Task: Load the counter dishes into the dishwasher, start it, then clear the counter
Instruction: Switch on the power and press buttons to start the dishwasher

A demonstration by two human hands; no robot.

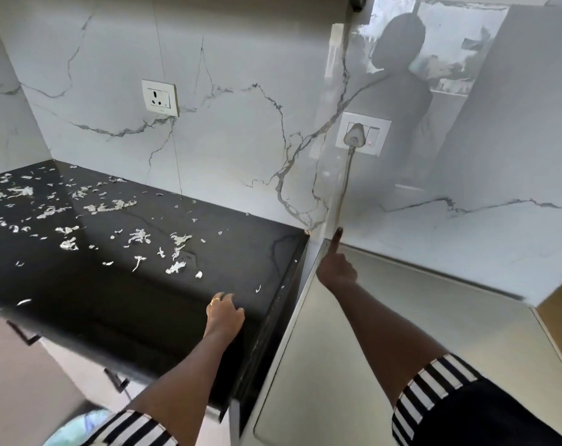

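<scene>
Pointing with the right hand (pixel 337 272) at centre frame, left hand (pixel 225 312) resting on the black counter (pixel 112 300).
Right: index finger (pixel 336 241) straight, aimed up along the white cord (pixel 345 185) in the gap between the counter and the grey appliance top (pixel 402 317); other fingers curled in, holding nothing; can't tell if the tip touches the cord. Left: lower centre, fingers loosely bent on the counter near its right edge, holding nothing. Counter fills the left half of the frame, strewn with white scraps (pixel 176 268). Cord runs up to a plug (pixel 357 136) in a wall socket, red light lit beside it.
</scene>
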